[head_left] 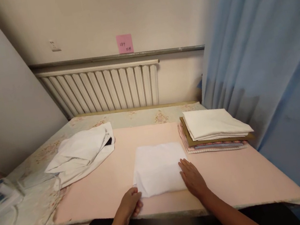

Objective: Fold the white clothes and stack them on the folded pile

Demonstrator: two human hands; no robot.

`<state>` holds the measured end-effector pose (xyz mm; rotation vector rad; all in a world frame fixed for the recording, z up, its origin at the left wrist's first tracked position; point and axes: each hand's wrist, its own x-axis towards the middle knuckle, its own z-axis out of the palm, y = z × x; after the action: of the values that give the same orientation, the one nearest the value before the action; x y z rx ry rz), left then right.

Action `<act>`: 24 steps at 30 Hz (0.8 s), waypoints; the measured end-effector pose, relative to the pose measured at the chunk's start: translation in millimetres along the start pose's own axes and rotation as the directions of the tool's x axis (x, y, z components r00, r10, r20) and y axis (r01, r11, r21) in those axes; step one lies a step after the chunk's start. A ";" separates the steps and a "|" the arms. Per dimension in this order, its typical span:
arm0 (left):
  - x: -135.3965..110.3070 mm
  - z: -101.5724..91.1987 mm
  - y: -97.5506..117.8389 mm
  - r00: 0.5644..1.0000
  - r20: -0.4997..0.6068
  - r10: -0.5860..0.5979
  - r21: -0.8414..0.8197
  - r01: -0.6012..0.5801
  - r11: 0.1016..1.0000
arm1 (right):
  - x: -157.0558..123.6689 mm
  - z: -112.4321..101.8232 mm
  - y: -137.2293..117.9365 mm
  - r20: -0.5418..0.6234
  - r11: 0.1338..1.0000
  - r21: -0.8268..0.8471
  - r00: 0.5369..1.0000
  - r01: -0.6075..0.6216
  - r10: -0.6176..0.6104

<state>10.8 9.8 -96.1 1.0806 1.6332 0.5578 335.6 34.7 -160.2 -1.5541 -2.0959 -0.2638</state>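
A folded white cloth [160,169] lies flat in front of me on a pink mat [102,189]. My left hand [131,201] is at its near left corner, with thumb and fingers pinched together on the cloth's edge. Along the right edge of the cloth rests my right hand [192,177], its fingers stretched out and lying flat. The fingertips of the right hand touch the cloth.
A crumpled white cloth [82,152] lies on the left. To the right is a stack of folded fabrics [216,125], white on top. A white device with cables [3,196] stands at the far left. A blue curtain [241,46] hangs right; a radiator [107,89] is behind.
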 end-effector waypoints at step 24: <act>-15.9 12.0 6.3 0.988 -0.004 -0.158 -0.448 0.139 0.883 | 2.4 -7.1 -3.9 -0.001 0.998 0.057 1.000 -0.026 0.026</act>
<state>24.9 -2.7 -87.1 0.6006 1.5052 0.8096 333.5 32.3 -152.3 -1.5456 -2.0625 -0.1944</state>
